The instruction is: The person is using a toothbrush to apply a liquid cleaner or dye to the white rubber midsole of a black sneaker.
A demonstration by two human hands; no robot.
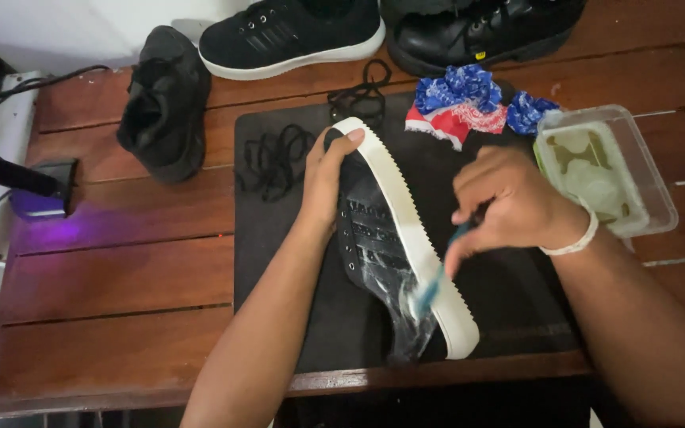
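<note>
A black sneaker with a thick white sole lies on its side on a black mat, its upper wet and shiny. My left hand grips its heel end, thumb on the sole's edge. My right hand holds a blue toothbrush whose blurred head touches the sneaker's side near the toe.
Loose black laces lie on the mat's far left. A clear plastic tub of cloudy liquid sits at the right. A red, white and blue cloth, a matching sneaker, a black shoe and another lie farther back.
</note>
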